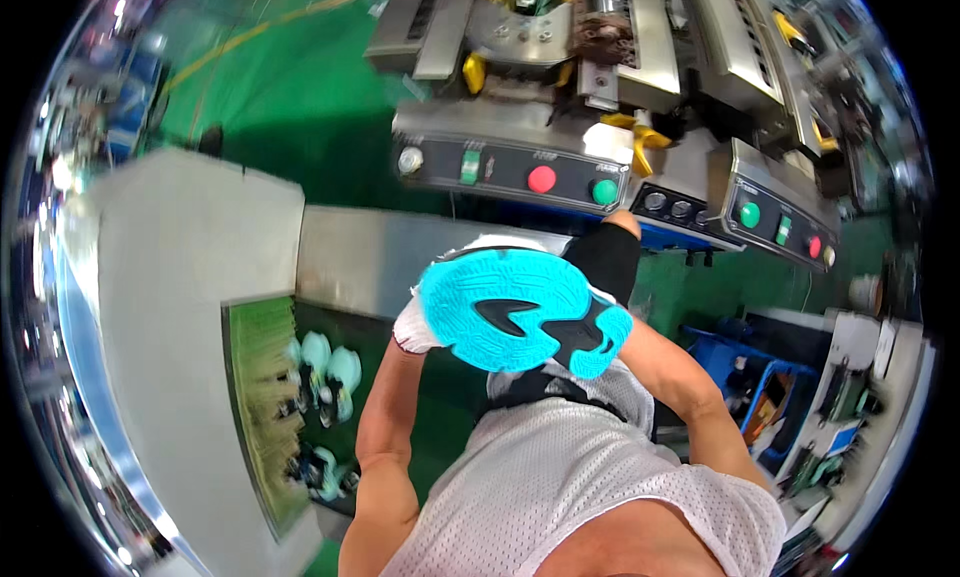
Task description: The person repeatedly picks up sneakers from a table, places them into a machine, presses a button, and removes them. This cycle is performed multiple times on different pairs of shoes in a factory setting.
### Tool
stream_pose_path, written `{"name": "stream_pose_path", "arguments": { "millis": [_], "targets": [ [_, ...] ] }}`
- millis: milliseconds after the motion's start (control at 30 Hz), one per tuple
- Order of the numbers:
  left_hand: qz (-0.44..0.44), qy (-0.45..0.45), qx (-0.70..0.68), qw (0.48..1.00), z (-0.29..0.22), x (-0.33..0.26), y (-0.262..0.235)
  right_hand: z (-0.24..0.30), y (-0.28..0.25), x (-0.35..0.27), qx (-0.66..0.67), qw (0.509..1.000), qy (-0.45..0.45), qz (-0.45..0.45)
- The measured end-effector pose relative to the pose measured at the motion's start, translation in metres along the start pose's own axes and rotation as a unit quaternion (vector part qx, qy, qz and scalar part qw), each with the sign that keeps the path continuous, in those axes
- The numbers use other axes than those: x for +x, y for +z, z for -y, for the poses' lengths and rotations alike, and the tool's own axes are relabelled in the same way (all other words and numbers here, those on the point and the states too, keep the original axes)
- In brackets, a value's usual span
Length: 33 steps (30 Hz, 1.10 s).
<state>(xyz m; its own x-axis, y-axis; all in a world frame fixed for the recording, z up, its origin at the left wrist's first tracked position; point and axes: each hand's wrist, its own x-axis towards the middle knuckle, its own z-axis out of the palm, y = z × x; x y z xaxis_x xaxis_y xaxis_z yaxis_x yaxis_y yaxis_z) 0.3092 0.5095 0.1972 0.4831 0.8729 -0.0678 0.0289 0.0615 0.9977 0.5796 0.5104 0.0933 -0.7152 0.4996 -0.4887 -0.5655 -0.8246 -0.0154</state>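
A shoe [500,277] is held up in front of my chest, its bright turquoise sole with black inlays turned toward me. The wider toe end lies to the left and the narrower heel to the right. My left hand [418,327], in a white glove, grips the toe end from the left edge, with its fingers out of sight behind the sole. At the heel, my right hand [603,296] is almost wholly covered by the shoe; only a bit of white glove shows beside it. The shoe's upper is mostly hidden from view.
Ahead stands a metal machine with a control panel [510,172] of coloured buttons; a second panel [775,217] sits to its right. A pale cabinet [190,237] fills the left. Several shoes [335,382] rest by a green turf-like surface. A blue cart [715,362] is at right.
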Motion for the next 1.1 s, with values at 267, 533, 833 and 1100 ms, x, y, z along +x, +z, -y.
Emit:
{"name": "stream_pose_path", "arguments": {
  "millis": [267,533,833,1100],
  "targets": [
    [-0.045,0.179,0.372,0.910,-0.134,0.236,-0.013,0.055,0.041,-0.125,-0.114,0.933,-0.326,0.105],
    [-0.212,0.064,0.589,0.777,-0.082,0.479,-0.081,0.049,0.036,-0.185,0.013,0.936,-0.326,0.130],
    [-0.201,-0.020,0.636,0.745,-0.079,0.562,-0.103,0.053,0.037,-0.190,0.019,0.908,-0.416,-0.040],
    [-0.302,0.198,0.474,0.803,-0.179,0.361,-0.096,0.067,0.075,-0.165,-0.067,0.892,-0.443,-0.064]
  ]
}}
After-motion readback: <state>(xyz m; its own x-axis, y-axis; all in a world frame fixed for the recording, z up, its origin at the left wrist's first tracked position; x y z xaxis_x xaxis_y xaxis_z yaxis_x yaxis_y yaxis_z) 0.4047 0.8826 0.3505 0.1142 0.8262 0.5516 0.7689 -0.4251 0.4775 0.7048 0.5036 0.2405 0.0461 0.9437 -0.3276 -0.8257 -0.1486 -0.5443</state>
